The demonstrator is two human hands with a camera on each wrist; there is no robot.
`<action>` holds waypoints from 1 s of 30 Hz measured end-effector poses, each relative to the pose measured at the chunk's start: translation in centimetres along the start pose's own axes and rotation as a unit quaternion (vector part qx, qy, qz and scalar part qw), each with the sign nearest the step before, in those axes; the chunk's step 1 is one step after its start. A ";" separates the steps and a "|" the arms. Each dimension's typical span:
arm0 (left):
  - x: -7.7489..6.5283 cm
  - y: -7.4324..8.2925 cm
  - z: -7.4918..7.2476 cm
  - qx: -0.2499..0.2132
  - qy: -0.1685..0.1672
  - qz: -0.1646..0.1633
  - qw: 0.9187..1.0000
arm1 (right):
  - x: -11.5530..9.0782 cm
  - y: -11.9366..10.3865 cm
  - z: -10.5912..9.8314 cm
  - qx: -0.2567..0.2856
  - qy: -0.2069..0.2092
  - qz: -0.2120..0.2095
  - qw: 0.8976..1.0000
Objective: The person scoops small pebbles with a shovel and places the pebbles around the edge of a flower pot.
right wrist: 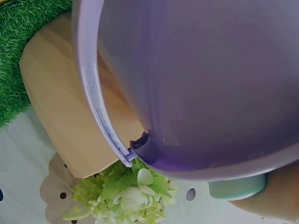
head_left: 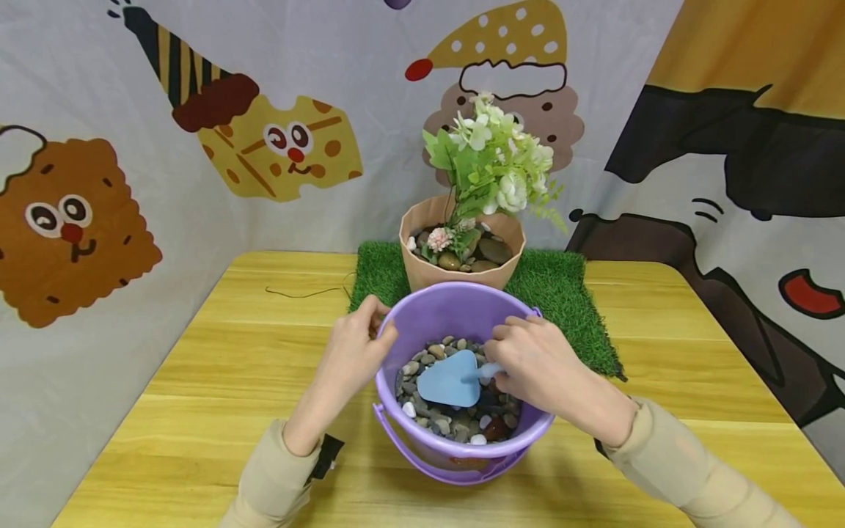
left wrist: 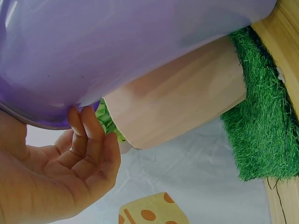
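Note:
A purple bucket [head_left: 455, 301] holds several small grey, white and brown pebbles [head_left: 436, 422]. My left hand [head_left: 353, 341] grips its left rim; in the left wrist view, the fingers [left wrist: 96, 128] curl up against the outer wall, with the thumb over the rim. Inside the bucket, a light blue toy shovel [head_left: 452, 380] lies over the pebbles, its blade pointing left. My right hand [head_left: 538, 359] holds the shovel's handle at the bucket's right side. In the right wrist view the bucket wall hides most of that hand; the handle's end [right wrist: 238, 186] shows past the rim.
Behind the bucket, a peach flowerpot [head_left: 429, 275] with white flowers [head_left: 511, 191] and stones stands on a green turf mat [head_left: 574, 308]. A thin dark wire [head_left: 304, 295] lies on the wooden table [head_left: 198, 411]. The bucket's purple handle [head_left: 422, 466] hangs down in front.

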State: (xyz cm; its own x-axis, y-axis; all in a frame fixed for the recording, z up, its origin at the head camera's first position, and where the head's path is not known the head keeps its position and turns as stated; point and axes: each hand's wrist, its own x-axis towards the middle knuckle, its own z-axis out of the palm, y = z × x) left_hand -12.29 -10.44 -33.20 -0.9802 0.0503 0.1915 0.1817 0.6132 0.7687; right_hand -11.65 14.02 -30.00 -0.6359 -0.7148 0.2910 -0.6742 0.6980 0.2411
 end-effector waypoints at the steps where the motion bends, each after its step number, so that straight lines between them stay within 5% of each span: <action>1: 0.0 0.0 0.0 0.000 0.000 0.001 1.000 | 0.0 0.0 0.0 0.000 0.001 -0.001 1.000; 19: 0.2 0.0 -0.2 -0.003 -0.017 0.003 1.000 | 0.2 0.7 -0.6 0.045 0.000 -0.001 0.999; 24: 1.2 0.1 -1.1 -0.002 -0.063 0.017 0.998 | 0.7 2.9 -1.9 0.098 0.043 0.079 0.991; 30: 4.8 0.7 -2.1 0.048 -0.045 0.016 0.998 | 2.6 8.3 -1.8 0.172 0.076 0.232 0.954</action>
State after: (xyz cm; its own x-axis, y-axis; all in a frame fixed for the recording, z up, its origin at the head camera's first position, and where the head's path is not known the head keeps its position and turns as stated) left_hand -16.73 -11.39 -30.45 -0.9777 0.1401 0.1561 0.2096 0.6828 0.6999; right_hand -18.27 18.04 -25.58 -0.8517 -0.2992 0.4302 -0.4332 0.8640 -0.2568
